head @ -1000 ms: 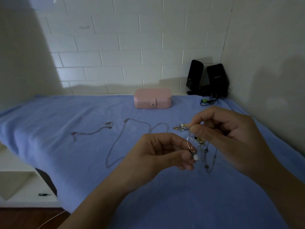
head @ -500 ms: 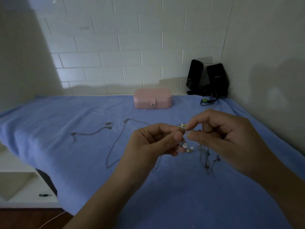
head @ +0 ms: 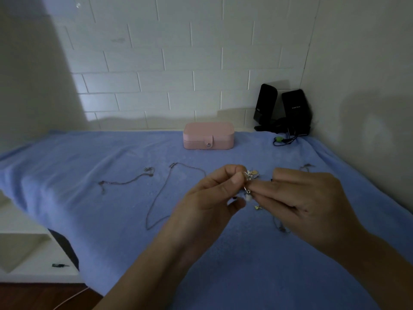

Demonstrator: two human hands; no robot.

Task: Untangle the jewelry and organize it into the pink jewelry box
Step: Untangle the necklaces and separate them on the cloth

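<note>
**Both hands pinch jewelry tangle over blue cloth; pink box shut at far edge**

Left hand [head: 212,195] and right hand [head: 310,204] are close together mid-scene, raised over the blue cloth [head: 89,220]. Their fingertips meet on the jewelry tangle [head: 249,179], a clump of small silver and gold bits with a wire hoop and a white bead hanging under it. Left hand pinches it between thumb and forefinger, other fingers curled. Right hand pinches it from the right with thumb and forefinger, its other fingers fairly straight and pointing left. Which exact piece each hand has is too small to tell.

Pink jewelry box [head: 209,136] sits at the far edge of the cloth by the brick wall. Its lid is down and the snap tab faces near. It is well apart from the hands.

On the cloth:
- Long chain [head: 161,198] looped left of the left hand, partly hidden behind it.
- Short chain [head: 127,181] further left, lying separate.
- Thin chain [head: 280,227] by the right hand, partly covered.
- Small gold charm [head: 257,207] low between the hands; lying or hanging, cannot tell.

Two black speakers [head: 281,106] stand in the far right corner. A cable [head: 282,140] with a green plug lies in front of them.
</note>
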